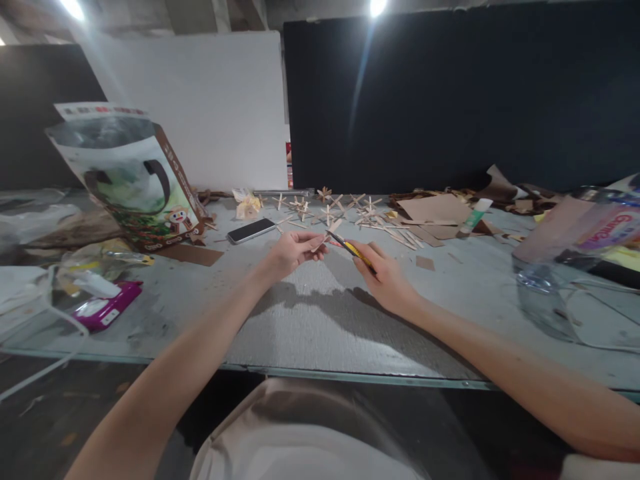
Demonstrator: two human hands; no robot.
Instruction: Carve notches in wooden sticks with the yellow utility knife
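My left hand [295,255] is closed in a pinch on a thin light wooden strip [335,226], held just above the table. In my right hand [387,277] is a slim yellow-and-black utility knife [356,251]. Its dark tip points up and left, close to the strip; whether the two touch is too small to tell. Behind my hands lie several small crossed-stick pieces [329,214] and a pile of loose thin sticks [403,235]. A small square of brown cardboard [425,263] lies to the right of my right hand.
A phone [251,231] lies left of the sticks. A large printed bag [135,187] stands at left, near a purple box [107,307]. A glue stick [476,215] and brown cardboard sheets [435,209] are at back right. A clear plastic container [543,300] stands at right.
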